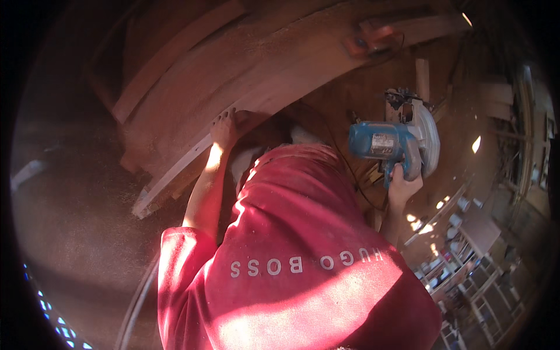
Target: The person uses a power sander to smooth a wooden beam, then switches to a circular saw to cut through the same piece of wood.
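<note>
Observed from beside the person: right hand (405, 185) wrapped around the rear handle of a blue circular saw (379, 140), fingers closed; the trigger finger cannot be made out. Left hand (223, 132) lies over a narrow wooden strip (178, 168) at the near edge of the counter (245, 76), fingers a little apart and bent over the wood; thumb hidden, so I cannot tell whether it pinches or merely presses.

Risks, my judgement. (a) A dark cord (349, 166) loops between the body and the saw; a sideways swing could snag it. I cannot trace both ends. (b) One hand alone carries the saw, so a loose wrist could let it tip; whether the blade is turning cannot be told, and the pale guard (430, 140) hides most of it. (c) The strip could slide if the left hand's pressure slackens, as no clamp shows. (d) Were the saw brought to the strip, the left fingers would be exposed.

Positions: saw to the right of the trunk, off the counter's near edge, well apart from the left hand. Strip directly under the left hand, running along that edge toward the counter's left end, far from the right hand. A red tool (373, 39), blurred, sits toward the counter's right end.
</note>
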Demonstrator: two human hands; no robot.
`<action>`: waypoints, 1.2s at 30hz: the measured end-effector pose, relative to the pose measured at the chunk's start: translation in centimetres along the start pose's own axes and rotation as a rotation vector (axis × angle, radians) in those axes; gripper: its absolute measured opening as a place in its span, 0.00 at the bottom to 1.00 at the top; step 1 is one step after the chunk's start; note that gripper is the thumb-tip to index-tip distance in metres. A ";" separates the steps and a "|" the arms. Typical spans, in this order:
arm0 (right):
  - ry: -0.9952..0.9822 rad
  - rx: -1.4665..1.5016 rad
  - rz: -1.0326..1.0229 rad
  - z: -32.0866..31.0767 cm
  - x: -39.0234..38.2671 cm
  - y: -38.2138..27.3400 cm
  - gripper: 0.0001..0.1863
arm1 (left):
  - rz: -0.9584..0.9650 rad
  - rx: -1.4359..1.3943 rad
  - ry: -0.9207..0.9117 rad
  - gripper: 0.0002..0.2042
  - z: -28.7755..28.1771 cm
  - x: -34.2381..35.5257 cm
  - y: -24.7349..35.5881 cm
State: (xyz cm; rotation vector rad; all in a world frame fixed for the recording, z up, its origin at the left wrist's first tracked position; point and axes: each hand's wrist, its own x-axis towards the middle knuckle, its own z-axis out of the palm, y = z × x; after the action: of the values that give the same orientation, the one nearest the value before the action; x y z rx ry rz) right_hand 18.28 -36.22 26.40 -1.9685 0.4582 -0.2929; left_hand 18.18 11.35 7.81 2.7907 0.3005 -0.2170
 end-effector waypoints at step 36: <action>-0.052 -0.391 0.345 7.1 -3.2 18.7 0.23 | 0.036 -0.414 1.008 0.29 -44.3 -14.0 -1.8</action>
State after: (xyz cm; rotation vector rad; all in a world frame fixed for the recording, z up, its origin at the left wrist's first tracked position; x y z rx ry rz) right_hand 14.81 -36.16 6.46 -2.2187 0.8596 0.0748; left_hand 9.27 25.21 51.28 2.2570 0.4455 1.1442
